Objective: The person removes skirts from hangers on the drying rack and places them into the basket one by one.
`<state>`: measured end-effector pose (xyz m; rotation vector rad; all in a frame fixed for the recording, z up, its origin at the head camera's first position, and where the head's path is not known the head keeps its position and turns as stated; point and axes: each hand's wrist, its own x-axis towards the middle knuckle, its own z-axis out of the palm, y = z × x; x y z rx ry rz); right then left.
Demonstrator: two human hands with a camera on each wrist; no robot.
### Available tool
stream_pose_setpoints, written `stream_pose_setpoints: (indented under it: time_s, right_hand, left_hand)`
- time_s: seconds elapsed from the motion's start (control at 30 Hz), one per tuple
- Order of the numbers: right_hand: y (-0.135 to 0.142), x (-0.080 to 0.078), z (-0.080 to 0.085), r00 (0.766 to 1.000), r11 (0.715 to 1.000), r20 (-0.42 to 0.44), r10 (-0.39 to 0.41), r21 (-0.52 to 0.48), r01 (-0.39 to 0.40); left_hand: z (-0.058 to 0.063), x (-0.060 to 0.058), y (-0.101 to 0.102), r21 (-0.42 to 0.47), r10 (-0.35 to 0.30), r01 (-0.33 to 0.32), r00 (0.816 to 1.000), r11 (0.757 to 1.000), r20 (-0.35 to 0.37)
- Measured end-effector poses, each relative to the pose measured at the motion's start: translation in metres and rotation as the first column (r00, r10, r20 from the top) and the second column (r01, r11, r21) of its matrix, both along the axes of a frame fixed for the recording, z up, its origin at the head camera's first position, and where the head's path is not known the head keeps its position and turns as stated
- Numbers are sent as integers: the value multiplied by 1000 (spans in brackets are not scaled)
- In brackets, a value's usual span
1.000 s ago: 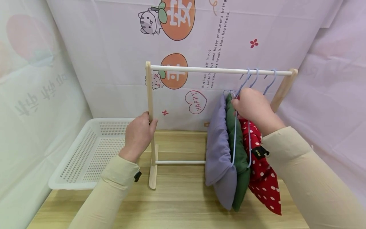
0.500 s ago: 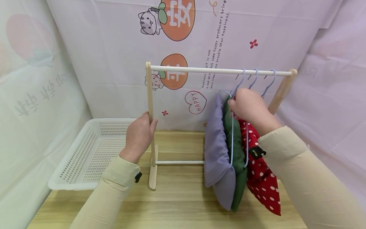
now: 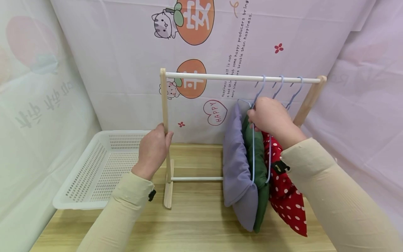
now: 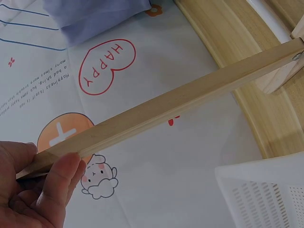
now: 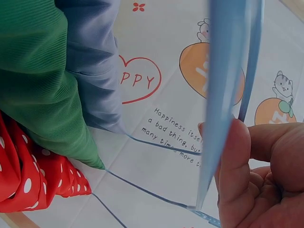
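My left hand (image 3: pixel 153 148) grips the wooden side post (image 3: pixel 165 105) of a small clothes rack, thumb on one side and fingers on the other. My right hand (image 3: pixel 272 115) pinches the top of a light-blue hanger (image 3: pixel 253 157), whose hook sits over the white rail (image 3: pixel 217 76). A lavender padded cloth piece (image 3: pixel 234 164) hangs from this hanger. Just right of it hangs a green piece (image 3: pixel 260 157), then a red one with white dots (image 3: pixel 289 206), partly behind my right arm. In the right wrist view, fingertips (image 5: pixel 235 147) touch the blue hanger's frame.
A white perforated basket (image 3: pixel 75 178) stands left of the rack on the wood-grain table (image 3: pixel 195 224). A lower white bar (image 3: pixel 198 179) joins the rack's sides. Printed white cloth (image 3: pixel 126 52) encloses the back and both sides.
My right hand has moved left, sliding the lavender piece's hanger hook left along the rail. The hanging pieces swing slightly left; the other hooks barely shift. My left hand stays on the post.
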<state>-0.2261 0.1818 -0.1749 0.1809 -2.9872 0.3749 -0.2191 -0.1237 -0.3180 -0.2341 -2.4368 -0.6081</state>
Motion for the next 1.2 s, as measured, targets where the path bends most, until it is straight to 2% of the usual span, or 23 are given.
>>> stream_pose_setpoints:
  time_s: [0.27,1.2]
  right_hand:
    - [-7,1,3,1000,999,13,-10,46,10]
    - [-20,1,0,1000,1000,9,24,9,-24]
  left_hand:
    - [0,0,0,-3,-2,2,1000,1000,2]
    - [-1,0,1,2,9,-9,1000,1000,18]
